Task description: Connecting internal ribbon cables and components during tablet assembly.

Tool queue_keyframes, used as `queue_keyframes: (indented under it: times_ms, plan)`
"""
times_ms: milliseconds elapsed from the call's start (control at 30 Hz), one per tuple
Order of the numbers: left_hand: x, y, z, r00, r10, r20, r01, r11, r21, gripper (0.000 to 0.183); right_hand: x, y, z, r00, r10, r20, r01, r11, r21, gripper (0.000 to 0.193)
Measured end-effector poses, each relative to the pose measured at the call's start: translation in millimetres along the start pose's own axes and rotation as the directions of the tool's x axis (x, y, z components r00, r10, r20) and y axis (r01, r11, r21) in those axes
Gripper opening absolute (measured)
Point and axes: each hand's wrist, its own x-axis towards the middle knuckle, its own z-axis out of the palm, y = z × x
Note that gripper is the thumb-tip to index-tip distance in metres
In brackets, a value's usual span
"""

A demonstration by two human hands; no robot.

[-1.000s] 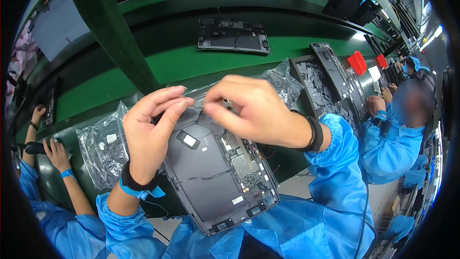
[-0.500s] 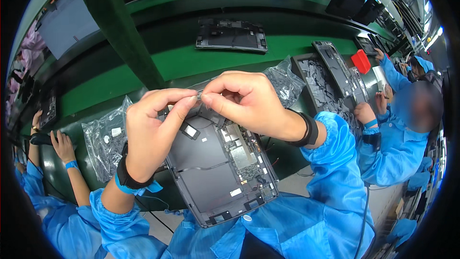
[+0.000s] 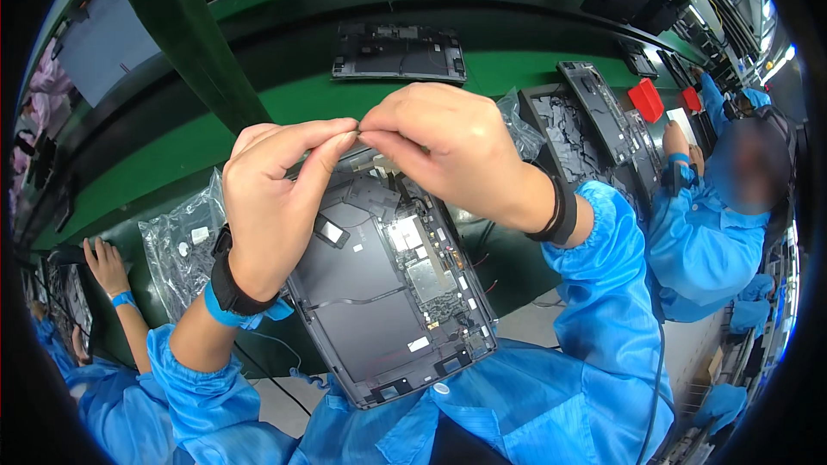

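My left hand (image 3: 269,198) and my right hand (image 3: 469,151) meet fingertip to fingertip, each in a pinch. Whatever lies between them is too small and too covered to make out. Below them is an open laptop base (image 3: 353,336), its near edge against my blue smock. On its right half a green circuit board with silver shields (image 3: 431,280) shows, and a thin dark cable (image 3: 357,300) crosses the grey left half. A small black piece with a white label (image 3: 332,231) lies near the base's upper left. Black bands circle both my wrists.
Clear plastic bags (image 3: 177,237) lie left of the base and behind my right hand. Another laptop base (image 3: 396,56) rests farther back. A tray of dark parts (image 3: 573,133) and a red bin (image 3: 645,101) stand right. People in blue sit either side; a green post (image 3: 185,34) rises left.
Both my hands have moved up and away from the laptop base, and their fingertips have come closer together. The sliver seen between them before is now hidden. The co-worker's hands at right have shifted.
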Motion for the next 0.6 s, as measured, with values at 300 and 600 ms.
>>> queue_keyframes:
  times_ms: [300, 600]
  plan:
    - [11.0, -23.1, 15.0, 0.958, 0.059, 0.280, -0.139, 0.951, 0.276, 0.014, -23.3, 34.0, -1.0, 0.924, -0.119, 0.364, 0.234, 0.928, -0.290, 0.005]
    - [14.1, -39.5, 35.0, 0.901, 0.231, 0.368, -0.333, 0.911, 0.244, 0.009, -17.4, 19.8, 6.8, 0.920, 0.021, 0.392, 0.157, 0.895, -0.417, 0.008]
